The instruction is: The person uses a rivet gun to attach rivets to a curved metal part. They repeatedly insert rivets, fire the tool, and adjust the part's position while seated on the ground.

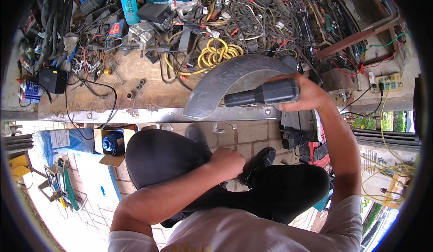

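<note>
My right hand (303, 91) is wrapped round a long black plastic piece (257, 97), thick at its right end and narrower at the left, at the bench's front edge. Behind and around this piece arches a curved grey plastic fender (209, 89), its lower left tip over the metal edge; I cannot tell whether my fingers grip it too. My left hand (225, 162) is low between my knees, fingers curled, and what it holds, if anything, is hidden.
The workbench (126, 114) bears tangled wires, a coiled yellow hose (221, 51), a blue bottle (128, 4) and small metal parts. A power strip (389, 82) is at the right. An open cardboard box (112, 159) and a blue wrapped package (58, 141) stand below at the left.
</note>
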### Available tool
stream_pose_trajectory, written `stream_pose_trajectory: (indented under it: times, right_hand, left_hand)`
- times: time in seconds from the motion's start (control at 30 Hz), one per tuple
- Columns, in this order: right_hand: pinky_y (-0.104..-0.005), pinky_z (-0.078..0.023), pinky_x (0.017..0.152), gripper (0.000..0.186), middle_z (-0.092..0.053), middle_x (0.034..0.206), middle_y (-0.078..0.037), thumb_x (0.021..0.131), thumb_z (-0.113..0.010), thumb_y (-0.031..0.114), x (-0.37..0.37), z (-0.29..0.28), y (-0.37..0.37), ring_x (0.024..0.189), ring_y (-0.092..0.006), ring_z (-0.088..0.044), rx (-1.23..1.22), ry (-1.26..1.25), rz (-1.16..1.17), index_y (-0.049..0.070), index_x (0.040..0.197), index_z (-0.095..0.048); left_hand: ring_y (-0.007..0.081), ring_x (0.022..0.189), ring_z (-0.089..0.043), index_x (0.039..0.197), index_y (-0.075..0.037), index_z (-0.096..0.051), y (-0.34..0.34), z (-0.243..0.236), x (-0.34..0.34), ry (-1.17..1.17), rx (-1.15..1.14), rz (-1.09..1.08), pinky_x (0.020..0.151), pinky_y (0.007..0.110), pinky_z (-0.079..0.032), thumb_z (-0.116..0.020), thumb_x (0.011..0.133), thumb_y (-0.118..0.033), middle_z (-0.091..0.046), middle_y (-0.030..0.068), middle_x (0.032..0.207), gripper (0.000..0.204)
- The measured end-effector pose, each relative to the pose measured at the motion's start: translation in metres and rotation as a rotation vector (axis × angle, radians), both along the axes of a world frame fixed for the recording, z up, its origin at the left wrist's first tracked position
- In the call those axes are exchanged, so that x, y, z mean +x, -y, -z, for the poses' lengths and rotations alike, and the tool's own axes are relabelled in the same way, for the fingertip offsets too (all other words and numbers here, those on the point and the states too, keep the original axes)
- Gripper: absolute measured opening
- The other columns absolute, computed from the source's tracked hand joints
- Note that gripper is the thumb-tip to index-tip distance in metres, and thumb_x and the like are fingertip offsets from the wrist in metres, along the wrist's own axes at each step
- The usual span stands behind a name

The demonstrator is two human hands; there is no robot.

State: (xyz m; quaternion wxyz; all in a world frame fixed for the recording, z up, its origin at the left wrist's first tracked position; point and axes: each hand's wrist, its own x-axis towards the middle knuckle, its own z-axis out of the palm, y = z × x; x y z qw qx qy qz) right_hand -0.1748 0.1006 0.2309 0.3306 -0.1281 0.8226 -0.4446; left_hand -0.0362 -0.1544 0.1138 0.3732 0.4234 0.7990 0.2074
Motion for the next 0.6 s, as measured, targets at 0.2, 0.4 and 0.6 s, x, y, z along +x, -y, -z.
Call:
stream_pose_trajectory:
  times: [0.2, 0.4, 0.6]
  right_hand:
    - [-0.0325, -0.046, 0.102, 0.074, -0.068, 0.122, -0.010, 0.066, -0.084, 0.018, 0.007, -0.011, -0.013, 0.111, -0.0177, -0.063, 0.031, -0.016, 0.132, -0.002, 0.133, -0.059]
    - [-0.0339, -0.049, 0.100, 0.071, -0.071, 0.119, -0.010, 0.068, -0.087, 0.011, 0.078, -0.043, -0.024, 0.107, -0.0163, -0.065, -0.181, -0.047, 0.241, -0.002, 0.133, -0.060]
    - [-0.0387, -0.051, 0.099, 0.077, -0.065, 0.129, -0.018, 0.071, -0.086, 0.017, 0.216, 0.002, 0.019, 0.116, -0.0277, -0.066, -0.139, -0.548, 0.421, -0.001, 0.139, -0.054]
  left_hand:
    - [0.0363, 0.084, -0.071, 0.085, -0.003, -0.072, -0.001, -0.003, -0.004, 0.010, -0.018, 0.006, 0.075, 0.048, -0.054, -0.073, 0.085, -0.034, -0.072, 0.0154, 0.082, 0.032]
    - [0.0351, 0.111, -0.063, 0.115, -0.002, -0.066, 0.000, -0.008, -0.010, -0.019, 0.072, -0.058, 0.090, 0.045, -0.053, -0.073, 0.086, -0.033, -0.066, 0.0193, 0.116, 0.043]
    - [0.0248, 0.140, -0.042, 0.151, -0.005, -0.039, 0.000, -0.036, -0.004, 0.896, 0.791, -0.334, 0.112, 0.039, -0.038, -0.078, 0.086, -0.037, -0.047, 0.0105, 0.147, 0.083]
